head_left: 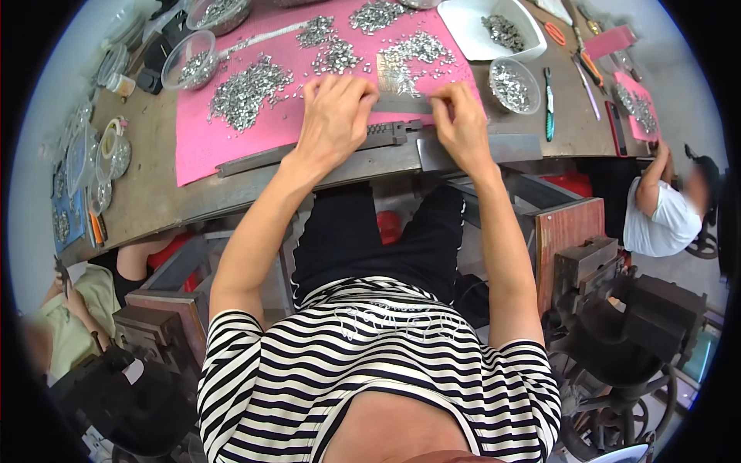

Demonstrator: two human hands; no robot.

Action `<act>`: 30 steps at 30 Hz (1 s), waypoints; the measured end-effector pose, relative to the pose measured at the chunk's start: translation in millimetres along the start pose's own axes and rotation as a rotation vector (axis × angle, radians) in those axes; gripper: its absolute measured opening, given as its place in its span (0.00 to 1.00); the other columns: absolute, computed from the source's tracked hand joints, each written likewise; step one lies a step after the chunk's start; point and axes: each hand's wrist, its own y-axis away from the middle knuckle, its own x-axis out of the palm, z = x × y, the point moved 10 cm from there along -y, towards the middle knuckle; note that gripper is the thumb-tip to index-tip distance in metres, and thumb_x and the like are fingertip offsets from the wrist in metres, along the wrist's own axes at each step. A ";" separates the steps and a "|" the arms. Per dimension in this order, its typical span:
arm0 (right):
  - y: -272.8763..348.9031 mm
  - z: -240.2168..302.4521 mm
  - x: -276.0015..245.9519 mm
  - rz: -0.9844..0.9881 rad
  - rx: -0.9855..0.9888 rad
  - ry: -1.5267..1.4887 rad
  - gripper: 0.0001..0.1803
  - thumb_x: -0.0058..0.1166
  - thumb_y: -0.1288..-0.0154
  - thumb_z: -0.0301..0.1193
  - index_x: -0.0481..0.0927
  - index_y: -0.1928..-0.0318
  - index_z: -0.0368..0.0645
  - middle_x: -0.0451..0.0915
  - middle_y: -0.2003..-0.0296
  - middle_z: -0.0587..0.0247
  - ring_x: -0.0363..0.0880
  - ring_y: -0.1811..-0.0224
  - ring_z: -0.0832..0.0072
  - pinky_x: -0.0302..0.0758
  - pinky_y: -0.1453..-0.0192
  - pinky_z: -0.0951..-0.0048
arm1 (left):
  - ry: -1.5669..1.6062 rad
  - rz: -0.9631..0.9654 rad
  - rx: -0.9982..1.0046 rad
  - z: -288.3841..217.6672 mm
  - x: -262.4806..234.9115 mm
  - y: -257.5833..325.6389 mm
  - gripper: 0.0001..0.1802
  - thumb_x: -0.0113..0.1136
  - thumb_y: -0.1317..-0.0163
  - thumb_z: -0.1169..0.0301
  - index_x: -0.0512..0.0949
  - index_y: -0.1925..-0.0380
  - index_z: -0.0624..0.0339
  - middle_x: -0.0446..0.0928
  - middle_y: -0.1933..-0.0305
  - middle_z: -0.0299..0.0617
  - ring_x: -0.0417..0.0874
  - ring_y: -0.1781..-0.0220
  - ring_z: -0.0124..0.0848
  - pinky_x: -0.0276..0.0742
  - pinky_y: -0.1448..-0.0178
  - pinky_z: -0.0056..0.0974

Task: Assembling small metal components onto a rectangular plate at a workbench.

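Note:
A flat grey metal strip (402,104) spans the gap between my two hands, above the pink mat (202,147). My left hand (333,117) is closed with curled fingers at the strip's left end. At its right end my right hand (461,123) pinches with thumb and bent fingers. Just below the strip lies a long dark metal bar fixture (266,160) with a row of notches, along the bench's front edge. Beyond my hands, small silvery metal pieces (248,92) lie in several heaps on the mat. A plain steel block (478,150) sits below my right hand.
A clear round tub (513,86) and a white tray (471,17) hold metal pieces at the right. Another clear tub (190,62) stands left. A green toothbrush (549,104), orange-handled tool (593,69) and phone (616,127) lie farther right. Other people sit on both sides.

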 end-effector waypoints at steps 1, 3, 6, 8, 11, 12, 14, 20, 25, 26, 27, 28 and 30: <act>3.4 7.0 10.7 0.035 0.034 -0.170 0.06 0.60 0.40 0.20 0.78 0.63 0.38 0.78 0.63 0.54 0.78 0.59 0.56 0.71 0.53 0.58 | 0.022 0.020 -0.042 1.2 -2.3 10.9 0.02 0.60 0.34 0.71 0.79 0.65 0.54 0.79 0.64 0.36 0.76 0.56 0.38 0.61 0.41 0.50; 10.9 37.2 23.1 0.087 -0.058 -0.185 0.06 0.60 0.40 0.20 0.78 0.62 0.39 0.79 0.62 0.58 0.78 0.57 0.59 0.70 0.52 0.60 | 0.015 0.030 -0.043 -5.3 -4.4 26.1 0.02 0.61 0.35 0.71 0.79 0.65 0.55 0.78 0.63 0.36 0.76 0.55 0.37 0.61 0.41 0.48; 17.8 56.2 34.5 0.110 -0.156 -0.124 0.08 0.62 0.42 0.21 0.78 0.61 0.41 0.78 0.60 0.61 0.77 0.55 0.62 0.68 0.50 0.62 | 0.016 0.002 -0.016 -12.7 -3.4 37.1 0.06 0.66 0.37 0.72 0.80 0.61 0.56 0.78 0.62 0.36 0.77 0.56 0.37 0.63 0.42 0.45; 20.3 60.1 39.5 0.119 -0.175 -0.084 0.09 0.63 0.42 0.22 0.78 0.61 0.41 0.78 0.59 0.62 0.76 0.55 0.62 0.68 0.50 0.62 | 0.009 -0.003 -0.014 -13.3 -0.1 38.7 0.07 0.66 0.37 0.72 0.79 0.61 0.56 0.78 0.62 0.37 0.77 0.55 0.37 0.63 0.42 0.45; 21.3 64.6 41.5 0.111 -0.202 -0.029 0.09 0.63 0.42 0.22 0.78 0.61 0.41 0.79 0.59 0.62 0.76 0.55 0.63 0.69 0.51 0.62 | -0.005 -0.009 -0.005 -13.4 2.1 40.7 0.07 0.66 0.38 0.72 0.79 0.61 0.57 0.78 0.61 0.38 0.78 0.54 0.38 0.63 0.41 0.46; 21.7 66.5 39.5 0.109 -0.215 -0.035 0.09 0.64 0.42 0.22 0.78 0.61 0.41 0.79 0.60 0.63 0.76 0.55 0.63 0.69 0.51 0.63 | -0.013 -0.008 -0.004 -14.1 2.9 40.6 0.07 0.66 0.39 0.73 0.79 0.62 0.57 0.78 0.61 0.38 0.78 0.54 0.39 0.63 0.41 0.46; 19.6 65.3 35.5 0.113 -0.209 -0.053 0.08 0.63 0.42 0.21 0.80 0.61 0.41 0.80 0.61 0.63 0.77 0.56 0.62 0.70 0.51 0.63 | -0.014 -0.014 0.004 -15.3 1.0 40.6 0.07 0.66 0.39 0.73 0.79 0.62 0.57 0.78 0.61 0.38 0.78 0.54 0.39 0.64 0.41 0.46; -2.9 4.7 -1.2 -0.106 -0.035 0.103 0.03 0.61 0.35 0.23 0.84 0.62 0.38 0.81 0.66 0.55 0.81 0.66 0.59 0.77 0.61 0.63 | 0.005 0.012 -0.005 -12.4 2.6 42.9 0.07 0.65 0.39 0.72 0.78 0.62 0.56 0.76 0.61 0.38 0.77 0.53 0.39 0.63 0.38 0.51; -25.2 -36.6 4.7 -0.113 0.055 0.315 0.04 0.61 0.36 0.27 0.85 0.63 0.40 0.82 0.65 0.53 0.82 0.62 0.56 0.78 0.56 0.58 | 0.013 0.026 -0.022 -11.2 3.2 39.6 0.08 0.66 0.41 0.72 0.79 0.63 0.56 0.77 0.63 0.37 0.78 0.53 0.38 0.62 0.36 0.52; -26.9 -37.9 9.1 -0.104 0.043 0.366 0.04 0.62 0.37 0.27 0.85 0.64 0.40 0.82 0.64 0.54 0.82 0.60 0.55 0.78 0.55 0.57 | 0.009 0.027 -0.027 -11.1 3.1 38.6 0.08 0.66 0.41 0.72 0.79 0.63 0.56 0.77 0.63 0.37 0.78 0.53 0.38 0.62 0.36 0.52; -28.4 -37.3 11.7 -0.096 0.041 0.358 0.04 0.62 0.37 0.27 0.85 0.64 0.40 0.82 0.64 0.54 0.82 0.60 0.55 0.78 0.55 0.57 | 0.039 0.015 -0.061 -8.4 2.1 38.5 0.08 0.67 0.41 0.72 0.79 0.62 0.56 0.78 0.62 0.37 0.78 0.53 0.37 0.62 0.34 0.52; -29.8 -38.0 14.3 -0.074 0.047 0.362 0.05 0.62 0.37 0.28 0.85 0.65 0.40 0.82 0.64 0.54 0.82 0.59 0.54 0.78 0.54 0.56 | 0.067 0.003 -0.095 -5.7 0.4 39.0 0.08 0.67 0.41 0.73 0.79 0.62 0.56 0.79 0.62 0.37 0.79 0.53 0.37 0.62 0.33 0.53; -32.2 -39.2 16.8 -0.039 0.059 0.383 0.05 0.62 0.39 0.29 0.84 0.66 0.41 0.82 0.64 0.55 0.82 0.58 0.54 0.78 0.53 0.55 | 0.109 -0.059 -0.106 -6.9 -10.4 39.2 0.08 0.67 0.41 0.73 0.80 0.61 0.56 0.80 0.61 0.37 0.80 0.54 0.36 0.62 0.31 0.53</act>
